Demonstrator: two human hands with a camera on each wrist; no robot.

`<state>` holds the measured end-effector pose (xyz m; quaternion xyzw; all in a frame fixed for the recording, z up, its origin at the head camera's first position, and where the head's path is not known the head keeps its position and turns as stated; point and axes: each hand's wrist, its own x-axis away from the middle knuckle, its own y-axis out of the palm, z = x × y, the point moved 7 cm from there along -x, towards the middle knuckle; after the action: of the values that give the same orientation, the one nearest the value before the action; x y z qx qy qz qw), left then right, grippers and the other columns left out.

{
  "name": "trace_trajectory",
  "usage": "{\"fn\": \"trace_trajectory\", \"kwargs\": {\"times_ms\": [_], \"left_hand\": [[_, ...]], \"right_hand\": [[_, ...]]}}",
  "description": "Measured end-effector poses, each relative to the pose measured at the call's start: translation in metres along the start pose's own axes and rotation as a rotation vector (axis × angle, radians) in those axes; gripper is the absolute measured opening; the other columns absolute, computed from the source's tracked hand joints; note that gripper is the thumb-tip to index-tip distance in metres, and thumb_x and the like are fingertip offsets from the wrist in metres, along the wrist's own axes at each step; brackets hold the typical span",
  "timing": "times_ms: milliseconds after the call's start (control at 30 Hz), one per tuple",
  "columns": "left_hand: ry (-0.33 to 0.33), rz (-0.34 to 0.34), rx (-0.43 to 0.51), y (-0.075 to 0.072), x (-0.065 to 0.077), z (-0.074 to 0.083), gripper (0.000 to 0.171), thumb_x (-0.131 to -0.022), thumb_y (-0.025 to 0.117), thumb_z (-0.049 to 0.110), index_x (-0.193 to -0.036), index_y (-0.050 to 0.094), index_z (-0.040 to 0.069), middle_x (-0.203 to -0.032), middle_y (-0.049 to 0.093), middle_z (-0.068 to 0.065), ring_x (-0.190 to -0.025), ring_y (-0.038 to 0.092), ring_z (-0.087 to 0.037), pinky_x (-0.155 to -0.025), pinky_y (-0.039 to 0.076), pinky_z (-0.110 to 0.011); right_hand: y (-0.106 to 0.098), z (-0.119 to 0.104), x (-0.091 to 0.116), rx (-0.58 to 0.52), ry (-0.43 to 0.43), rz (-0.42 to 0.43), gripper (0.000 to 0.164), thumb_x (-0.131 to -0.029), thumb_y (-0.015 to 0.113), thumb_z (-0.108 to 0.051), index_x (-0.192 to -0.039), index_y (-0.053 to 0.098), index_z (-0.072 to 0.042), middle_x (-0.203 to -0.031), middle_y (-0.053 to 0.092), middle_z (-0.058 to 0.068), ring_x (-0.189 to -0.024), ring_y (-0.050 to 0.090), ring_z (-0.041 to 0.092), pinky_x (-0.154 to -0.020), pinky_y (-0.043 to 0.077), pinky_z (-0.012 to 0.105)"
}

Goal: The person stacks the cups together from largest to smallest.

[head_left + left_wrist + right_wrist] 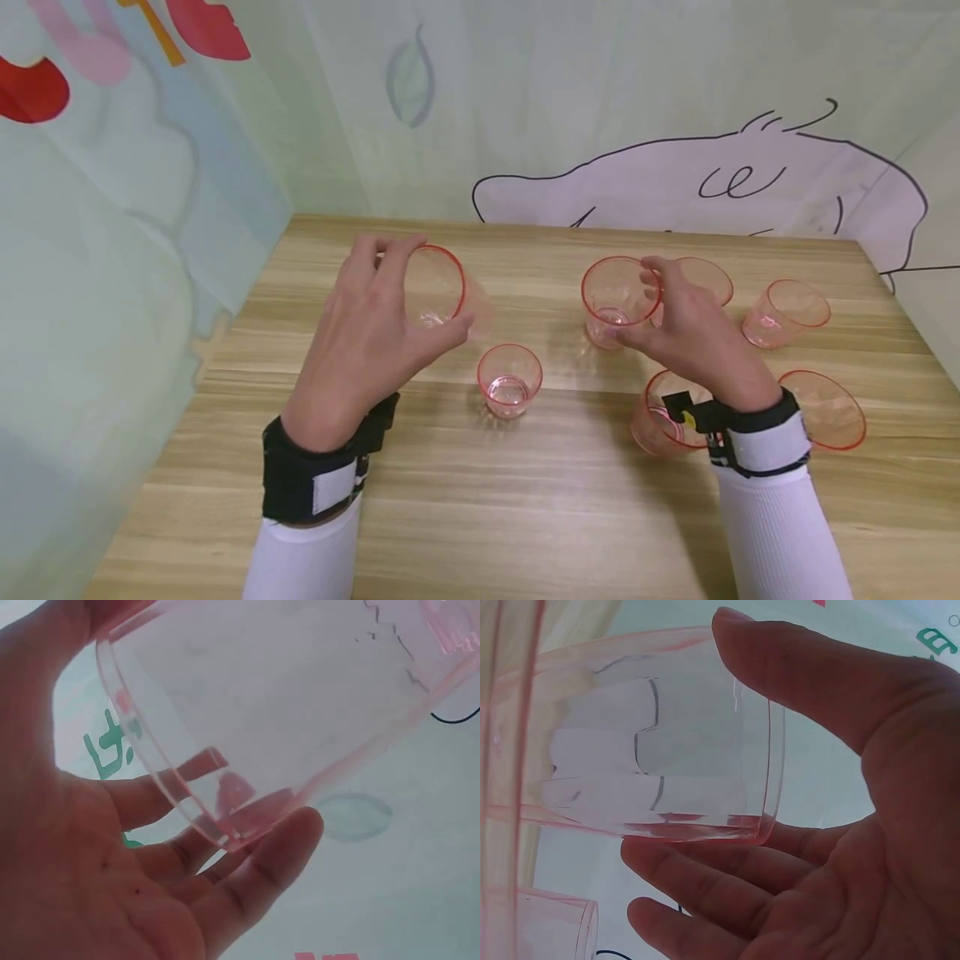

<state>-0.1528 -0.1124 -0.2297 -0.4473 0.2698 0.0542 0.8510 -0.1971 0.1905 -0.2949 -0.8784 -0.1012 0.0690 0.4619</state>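
Note:
In the head view my left hand (360, 333) grips a clear pinkish plastic cup (435, 287) with a red rim, thumb and fingers spread round its mouth. The left wrist view shows this cup (255, 705) with fingers against its wall close to the rim. My right hand (701, 337) holds a similar cup (613, 302) from its right side, thumb in front and fingers behind. Up close in the right wrist view, thumb and fingers lie on opposite sides of that cup (652, 735). Between the hands, a smaller-looking cup (510, 379) stands upright on the table.
More pink cups surround my right hand: one behind it (705, 279), one farther right (787, 312), and two nearer my wrist, a left cup (648, 425) and a right cup (822, 410). A printed curtain (600, 83) borders the wooden table (540, 508) at the back and left.

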Motion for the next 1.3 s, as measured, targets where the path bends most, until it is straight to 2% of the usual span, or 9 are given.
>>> {"fn": "trace_trajectory", "kwargs": {"times_ms": [267, 600, 933, 1167, 1300], "left_hand": [[-0.035, 0.005, 0.057, -0.001, -0.001, 0.0, 0.075, -0.073, 0.085, 0.043, -0.132, 0.06, 0.005, -0.118, 0.051, -0.01, -0.1, 0.054, -0.026, -0.081, 0.047, -0.042], [0.001, 0.044, 0.094, -0.001, -0.002, 0.009, 0.072, -0.072, 0.084, 0.044, -0.129, 0.061, 0.007, -0.117, 0.052, -0.009, -0.101, 0.056, -0.023, -0.077, 0.048, -0.039], [0.042, 0.096, 0.216, -0.002, -0.002, 0.015, 0.072, -0.073, 0.086, 0.044, -0.128, 0.06, 0.005, -0.121, 0.054, -0.009, -0.096, 0.056, -0.019, -0.069, 0.053, -0.031], [0.028, 0.117, 0.301, -0.001, -0.002, 0.017, 0.07, -0.072, 0.086, 0.041, -0.127, 0.06, 0.007, -0.119, 0.054, -0.005, -0.096, 0.056, -0.014, -0.068, 0.055, -0.028], [0.028, 0.127, 0.347, 0.0, -0.002, 0.021, 0.071, -0.071, 0.087, 0.04, -0.127, 0.06, 0.006, -0.118, 0.055, -0.004, -0.096, 0.056, -0.013, -0.067, 0.056, -0.028]], "right_hand": [[-0.001, -0.003, 0.001, 0.009, -0.028, 0.019, 0.095, -0.081, 0.085, -0.033, -0.151, 0.03, 0.0, -0.142, 0.051, 0.03, -0.119, 0.056, 0.045, -0.093, 0.046, 0.061], [-0.002, -0.005, 0.003, 0.012, -0.048, 0.013, 0.092, -0.081, 0.086, -0.031, -0.149, 0.034, 0.001, -0.139, 0.055, 0.028, -0.112, 0.058, 0.041, -0.09, 0.047, 0.058], [-0.001, -0.005, 0.004, 0.011, -0.034, -0.006, 0.095, -0.08, 0.086, -0.037, -0.15, 0.033, 0.0, -0.137, 0.057, 0.025, -0.111, 0.058, 0.039, -0.089, 0.048, 0.056], [0.0, -0.007, 0.005, 0.013, -0.023, -0.003, 0.094, -0.077, 0.086, -0.044, -0.148, 0.039, -0.003, -0.13, 0.062, 0.022, -0.108, 0.06, 0.037, -0.088, 0.049, 0.054], [0.001, -0.007, 0.005, 0.011, -0.022, -0.018, 0.092, -0.078, 0.086, -0.042, -0.147, 0.039, -0.003, -0.132, 0.062, 0.022, -0.11, 0.061, 0.037, -0.09, 0.048, 0.054]]}}
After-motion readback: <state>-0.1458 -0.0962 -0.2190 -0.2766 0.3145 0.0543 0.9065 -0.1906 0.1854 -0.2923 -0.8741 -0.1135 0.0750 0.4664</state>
